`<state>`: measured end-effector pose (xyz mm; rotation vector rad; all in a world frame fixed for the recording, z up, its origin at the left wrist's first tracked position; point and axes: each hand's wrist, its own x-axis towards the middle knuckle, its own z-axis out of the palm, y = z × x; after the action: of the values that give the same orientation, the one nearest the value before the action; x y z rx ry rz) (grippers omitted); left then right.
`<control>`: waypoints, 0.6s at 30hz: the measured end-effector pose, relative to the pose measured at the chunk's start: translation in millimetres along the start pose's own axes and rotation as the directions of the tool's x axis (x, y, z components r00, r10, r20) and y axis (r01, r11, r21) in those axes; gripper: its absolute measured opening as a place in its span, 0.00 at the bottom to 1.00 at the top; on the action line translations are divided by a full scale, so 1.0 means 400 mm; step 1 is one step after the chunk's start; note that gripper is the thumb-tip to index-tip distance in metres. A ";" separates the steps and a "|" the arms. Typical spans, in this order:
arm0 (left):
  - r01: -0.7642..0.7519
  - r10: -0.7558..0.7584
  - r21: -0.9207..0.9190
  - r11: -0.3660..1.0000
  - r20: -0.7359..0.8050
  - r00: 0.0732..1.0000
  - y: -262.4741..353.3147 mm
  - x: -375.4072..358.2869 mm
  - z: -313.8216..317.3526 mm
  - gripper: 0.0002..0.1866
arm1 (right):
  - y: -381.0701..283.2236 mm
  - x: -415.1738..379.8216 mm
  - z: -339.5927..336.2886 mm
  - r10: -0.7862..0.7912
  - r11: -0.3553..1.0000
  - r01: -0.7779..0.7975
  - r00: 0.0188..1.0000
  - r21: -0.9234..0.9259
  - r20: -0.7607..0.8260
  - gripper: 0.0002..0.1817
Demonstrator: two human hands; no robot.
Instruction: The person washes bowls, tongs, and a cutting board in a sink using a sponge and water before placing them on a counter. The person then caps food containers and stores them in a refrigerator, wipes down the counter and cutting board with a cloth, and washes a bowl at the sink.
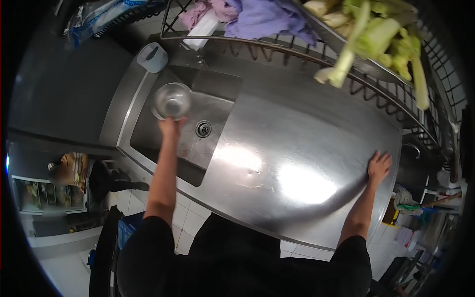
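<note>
My left hand [171,127] grips the near rim of a round metal bowl [159,104] over the left part of the sink [203,106]. The bowl's inside faces me and looks slightly blurred; I cannot make out any contents. A drain [203,129] shows in the sink floor, to the right of this hand. Far to the right, my right hand [379,167] lies flat with fingers spread on the steel counter [277,123], close to its right edge. Nothing is held in it.
A wire rack [277,47] runs along the back, with purple cloths [264,20] and a tray of leafy green vegetables [378,37] whose stalks overhang the front. A translucent plastic container [153,58] stands at the sink's back left corner. Another person [74,171] is at the far left.
</note>
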<state>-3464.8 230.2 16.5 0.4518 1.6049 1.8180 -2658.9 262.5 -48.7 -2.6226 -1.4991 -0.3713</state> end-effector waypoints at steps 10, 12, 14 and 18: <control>0.207 -0.284 -0.414 0.886 -0.133 0.950 0.090 0.619 -0.572 0.23 | -1.398 -0.256 -0.176 -0.758 0.619 0.647 0.640 0.445 0.125 0.31; 0.267 -0.362 -0.533 0.803 -0.079 0.929 0.117 0.573 -0.554 0.24 | -1.587 -0.357 -0.211 -0.904 0.353 0.679 0.425 0.643 0.048 0.28; 0.270 -0.304 -0.522 0.809 0.021 0.952 0.107 0.573 -0.572 0.23 | -1.582 -0.418 -0.238 -0.850 0.239 0.530 0.519 0.814 -0.088 0.25; 0.408 -0.366 -0.465 0.785 0.183 0.912 0.053 0.608 -0.685 0.24 | -1.244 -0.426 -0.357 -0.722 0.295 0.626 0.641 0.722 -0.261 0.25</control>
<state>-3822.7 190.4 -54.5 -0.0440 1.0136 1.7662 -3192.0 345.5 27.6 -1.2357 -2.1279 0.3606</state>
